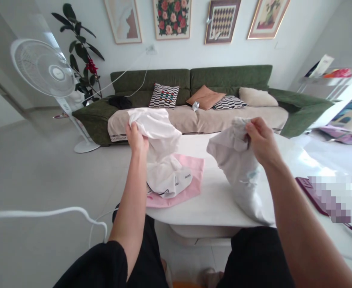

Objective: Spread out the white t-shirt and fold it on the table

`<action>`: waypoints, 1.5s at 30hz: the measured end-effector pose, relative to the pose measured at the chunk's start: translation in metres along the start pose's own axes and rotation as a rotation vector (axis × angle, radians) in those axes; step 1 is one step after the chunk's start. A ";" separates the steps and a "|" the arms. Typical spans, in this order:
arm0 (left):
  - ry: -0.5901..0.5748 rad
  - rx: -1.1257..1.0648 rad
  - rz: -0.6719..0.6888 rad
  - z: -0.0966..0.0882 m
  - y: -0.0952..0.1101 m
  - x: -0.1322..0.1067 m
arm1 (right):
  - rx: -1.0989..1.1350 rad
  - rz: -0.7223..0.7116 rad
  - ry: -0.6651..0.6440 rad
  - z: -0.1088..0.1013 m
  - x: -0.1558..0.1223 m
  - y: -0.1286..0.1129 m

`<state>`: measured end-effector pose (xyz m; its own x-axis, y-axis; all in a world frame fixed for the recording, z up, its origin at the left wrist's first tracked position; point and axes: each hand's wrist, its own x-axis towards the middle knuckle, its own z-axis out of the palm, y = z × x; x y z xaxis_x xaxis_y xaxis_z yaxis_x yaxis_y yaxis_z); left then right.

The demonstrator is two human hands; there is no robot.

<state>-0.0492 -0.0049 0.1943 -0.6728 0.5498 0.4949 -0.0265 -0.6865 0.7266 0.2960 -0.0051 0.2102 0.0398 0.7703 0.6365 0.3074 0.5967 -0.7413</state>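
Observation:
My left hand [136, 140] is closed on a white garment [160, 160], lifting its top edge above a white table [214, 200]. The garment's lower part, with a dark trim and small print, rests on a pink cloth [194, 172] lying flat on the table. My right hand [261, 140] pinches the top of a pale grey-white garment [242, 176], which hangs down with its lower end draped on the table's front edge. The two hands are held apart at about the same height.
A dark red flat object [310, 192] lies on the table at the right. Beyond stands a green sofa [230, 80] with cushions, a white standing fan [46, 72] and a plant [82, 52] at the left. A white cable [43, 214] runs across the floor.

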 end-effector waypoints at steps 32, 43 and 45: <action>0.055 0.167 -0.003 -0.023 -0.058 -0.028 | -0.192 0.159 -0.273 0.061 -0.028 0.038; -0.003 0.280 -0.060 -0.022 -0.067 -0.048 | -0.395 0.002 -0.717 0.183 -0.131 0.007; 0.015 0.308 -0.021 -0.031 -0.062 -0.039 | -0.226 0.080 -0.548 0.169 -0.100 -0.005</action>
<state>-0.0441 0.0017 0.1153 -0.6857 0.5538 0.4723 0.1826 -0.4973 0.8482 0.1294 -0.0471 0.1142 -0.4067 0.8507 0.3331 0.5207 0.5155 -0.6806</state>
